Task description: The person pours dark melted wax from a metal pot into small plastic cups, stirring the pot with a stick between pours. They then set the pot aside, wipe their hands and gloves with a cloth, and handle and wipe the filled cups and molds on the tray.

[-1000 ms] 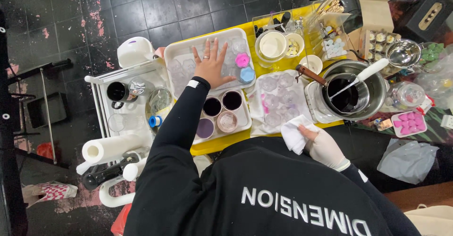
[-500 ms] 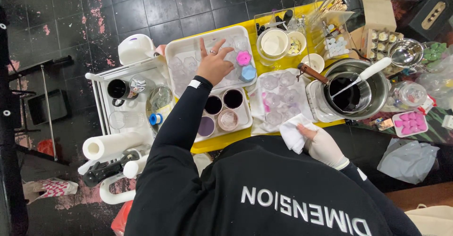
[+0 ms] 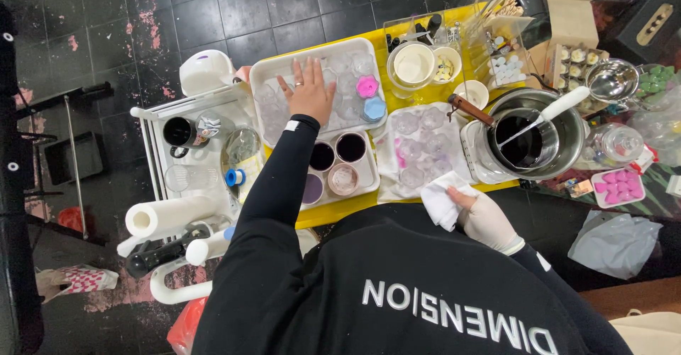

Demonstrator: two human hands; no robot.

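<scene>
My left hand, bare with a ring, reaches with fingers spread over clear moulds in a white tray on the yellow table. A pink mould and a blue mould sit in that tray just right of the hand. My right hand, in a white glove, grips a folded white wipe at the table's near edge. Beside it lies a clear multi-cavity mould. A smaller white tray below the left hand carries small cups of dark and purple liquid.
A metal pot of dark liquid with a white-handled tool stands right. A white cup, small bowls and a box of shells sit behind. A white cart at left bears a paper roll, a mug and bottles. A pink mould tray lies far right.
My left hand curled briefly on the tray, then spread again and shifted slightly left over the clear moulds. My right hand stays on the wipe.
</scene>
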